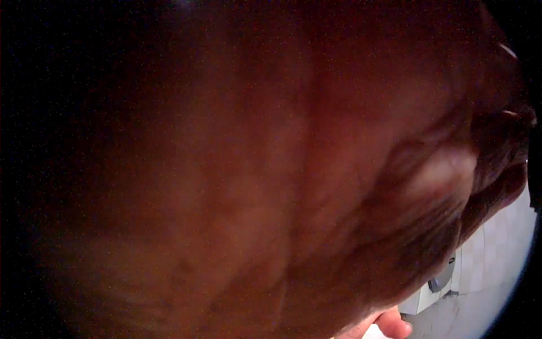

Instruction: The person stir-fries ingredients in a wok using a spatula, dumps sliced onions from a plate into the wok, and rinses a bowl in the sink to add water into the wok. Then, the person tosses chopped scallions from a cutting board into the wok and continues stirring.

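A hand (293, 186) is pressed up close to the camera, and its dark, blurred skin covers most of the head view. Its creased folds and what look like bent fingers reach the right edge. Whether this is my left hand or my right hand cannot be made out. At the bottom, right of centre, a brightly lit fingertip (394, 325) pokes out; which hand it belongs to is unclear. No held object is visible.
Behind the hand at the lower right is a pale tiled wall (497, 254). A white box-like fixture (416, 300) with a grey part (441, 281) shows beside it. The hand hides everything else.
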A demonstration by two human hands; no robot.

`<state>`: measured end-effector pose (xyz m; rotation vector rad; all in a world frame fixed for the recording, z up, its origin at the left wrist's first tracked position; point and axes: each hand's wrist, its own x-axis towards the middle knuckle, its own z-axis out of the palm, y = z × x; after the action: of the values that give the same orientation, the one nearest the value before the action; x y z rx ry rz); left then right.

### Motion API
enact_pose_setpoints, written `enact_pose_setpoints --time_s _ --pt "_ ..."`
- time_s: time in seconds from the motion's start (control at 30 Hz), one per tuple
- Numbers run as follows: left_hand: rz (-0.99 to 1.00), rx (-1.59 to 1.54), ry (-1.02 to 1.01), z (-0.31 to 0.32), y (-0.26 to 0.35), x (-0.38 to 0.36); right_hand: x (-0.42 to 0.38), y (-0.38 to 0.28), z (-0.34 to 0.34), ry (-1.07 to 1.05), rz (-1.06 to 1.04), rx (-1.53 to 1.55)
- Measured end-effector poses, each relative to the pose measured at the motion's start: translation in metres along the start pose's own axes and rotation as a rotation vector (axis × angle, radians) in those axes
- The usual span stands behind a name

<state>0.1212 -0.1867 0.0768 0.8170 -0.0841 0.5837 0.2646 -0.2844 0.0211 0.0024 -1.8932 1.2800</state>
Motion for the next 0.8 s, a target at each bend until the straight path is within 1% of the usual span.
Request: enact_pose_setpoints --time_s 0.03,0.07,0.17,0.2,0.23,0.3,0.33,0.37,0.4,0.43,0.47,0.5,0.53,0.57,0.63,0.67,0.7,0.77,0.8 --pt "-0.005 -0.013 -0.006 0.005 -0.002 -0.013 -0.005 0.001 0.010 0.012 -0.009 0.013" --pt "-0.006 -0.009 -0.003 0.004 -0.003 -0.009 -0.009 0.002 0.020 0.024 -0.018 0.027" --pt "-0.014 -0.010 -0.009 0.007 -0.005 -0.004 -0.029 0.008 0.004 -0.013 -0.066 0.116" --pt "-0.015 -0.007 -0.008 0.006 -0.005 -0.005 -0.038 0.008 0.015 0.097 -0.027 0.096" --pt "-0.013 -0.001 -0.008 0.005 -0.005 -0.006 -0.045 0.011 0.016 0.152 0.042 0.071" --pt "0.019 0.019 0.011 -0.005 0.003 -0.015 -0.051 0.019 0.034 0.504 0.353 0.108" --pt "0.027 0.047 0.033 -0.013 0.005 -0.022 -0.059 0.040 0.035 0.530 0.497 -0.023" --pt "0.031 0.113 0.077 -0.025 0.006 -0.032 -0.060 0.057 0.040 0.602 0.682 -0.131" --pt "0.003 0.309 0.165 -0.045 0.002 -0.043 -0.064 0.075 0.039 0.629 0.726 -0.278" --pt "-0.115 0.735 0.245 -0.078 -0.006 -0.064 -0.068 0.095 0.040 0.610 0.756 -0.414" --pt "-0.178 1.175 0.259 -0.093 -0.025 -0.081 -0.071 0.116 0.044 0.680 0.842 -0.328" --pt "-0.258 1.612 0.262 -0.108 -0.044 -0.097 -0.096 0.118 0.040 0.753 0.921 -0.233" --pt "-0.190 1.806 0.297 -0.124 -0.065 -0.119 -0.104 0.129 0.040 0.742 0.939 -0.205" --pt "-0.111 1.994 0.330 -0.135 -0.083 -0.137 -0.111 0.144 0.042 0.772 0.909 -0.139" --pt "-0.411 1.963 0.399 -0.132 -0.099 -0.152 -0.113 0.173 0.050 0.826 0.856 -0.004" --pt "-0.466 1.924 0.367 -0.140 -0.103 -0.157 -0.108 0.189 0.053 0.858 0.831 0.119" --pt "-0.474 1.945 0.397 -0.150 -0.112 -0.159 -0.108 0.205 0.055 0.882 0.834 0.150" --pt "-0.450 2.114 0.489 -0.156 -0.111 -0.152 -0.094 0.222 0.060 0.940 0.769 0.198" --pt "-0.314 2.189 0.485 -0.165 -0.103 -0.149 -0.084 0.231 0.062 0.924 0.773 0.188"
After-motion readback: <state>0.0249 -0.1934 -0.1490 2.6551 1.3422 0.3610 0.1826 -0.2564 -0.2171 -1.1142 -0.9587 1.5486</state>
